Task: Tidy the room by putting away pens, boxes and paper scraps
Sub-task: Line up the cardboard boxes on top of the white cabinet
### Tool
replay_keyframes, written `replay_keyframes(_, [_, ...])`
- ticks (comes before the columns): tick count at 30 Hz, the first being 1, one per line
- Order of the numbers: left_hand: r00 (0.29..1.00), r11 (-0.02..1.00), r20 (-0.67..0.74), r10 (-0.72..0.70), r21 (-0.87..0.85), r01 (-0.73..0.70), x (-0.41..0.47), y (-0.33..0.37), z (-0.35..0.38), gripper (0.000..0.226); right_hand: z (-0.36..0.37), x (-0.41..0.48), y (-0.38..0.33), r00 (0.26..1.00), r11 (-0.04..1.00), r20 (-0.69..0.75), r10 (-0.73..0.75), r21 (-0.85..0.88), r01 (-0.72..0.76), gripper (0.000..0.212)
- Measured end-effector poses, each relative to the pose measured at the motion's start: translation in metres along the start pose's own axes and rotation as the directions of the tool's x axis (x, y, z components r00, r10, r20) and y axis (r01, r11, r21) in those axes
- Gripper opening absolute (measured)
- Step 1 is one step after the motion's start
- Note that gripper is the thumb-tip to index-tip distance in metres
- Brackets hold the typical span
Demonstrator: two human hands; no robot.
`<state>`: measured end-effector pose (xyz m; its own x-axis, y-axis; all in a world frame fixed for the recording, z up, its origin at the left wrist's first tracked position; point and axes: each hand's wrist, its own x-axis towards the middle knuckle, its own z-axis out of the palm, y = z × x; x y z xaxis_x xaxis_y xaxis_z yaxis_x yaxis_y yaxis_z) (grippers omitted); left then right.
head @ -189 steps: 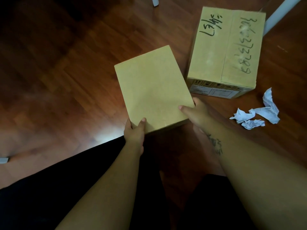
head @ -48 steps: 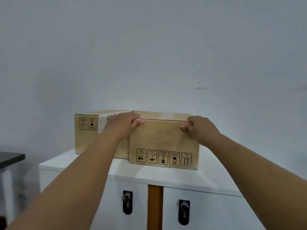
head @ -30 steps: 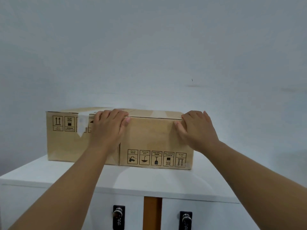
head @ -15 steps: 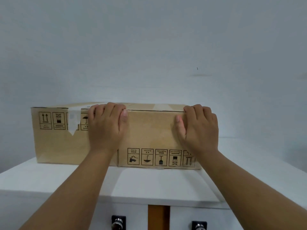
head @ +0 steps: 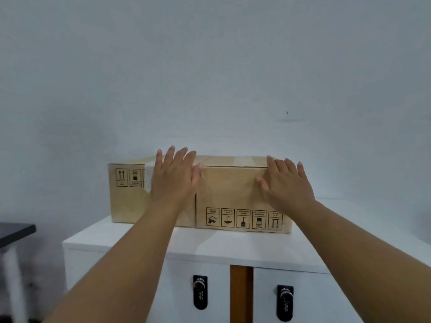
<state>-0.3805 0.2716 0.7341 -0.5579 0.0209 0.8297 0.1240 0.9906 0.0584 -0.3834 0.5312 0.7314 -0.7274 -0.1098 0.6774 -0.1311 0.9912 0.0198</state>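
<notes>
Left box (head: 130, 201) & right box (head: 233, 190) stand side by side, touching, on top of white cabinet (head: 233, 245), far at the wall. Left grip (head: 173, 180) is released, fingers straight, in front of their seam. Right grip (head: 285, 185) also released, over right box front. Contact w/ boxes: cannot tell.

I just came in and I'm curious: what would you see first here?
Two brown cardboard boxes, the left box and the right box, sit side by side on a white cabinet by the wall. The left hand and right hand are spread open in front of them, fingers straight. The right box's little printed pictures are upside down.
</notes>
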Motion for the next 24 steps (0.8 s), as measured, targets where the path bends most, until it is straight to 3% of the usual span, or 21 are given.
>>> replay_keyframes(5, [0.998, 0.996, 0.060, -0.015, 0.087, 0.010, -0.013, -0.019, -0.072, 0.053, -0.038, -0.009, -0.025, 0.993, 0.996, 0.085, -0.085, 0.007, 0.084, 0.074])
replay_keyframes(13, [0.985, 0.904, 0.121, -0.126, 0.423, 0.064, -0.059, -0.069, -0.211, 0.058, -0.107, -0.020, -0.132, 0.960, 0.941, 0.082, -0.268, 0.237, 0.242, 0.070])
replay_keyframes(20, [0.945, 0.704, 0.123, -0.303, 0.697, 0.135, -0.121, -0.103, -0.346, 0.060, -0.173, -0.050, -0.240, 0.885, 0.796, -0.043, -0.464, 0.419, 0.437, 0.069])
replay_keyframes(24, [0.918, 0.541, 0.107, -0.381, 0.831, 0.128, -0.158, -0.105, -0.432, 0.060, -0.226, -0.075, -0.294, 0.818, 0.679, -0.073, -0.570, 0.519, 0.520, 0.069])
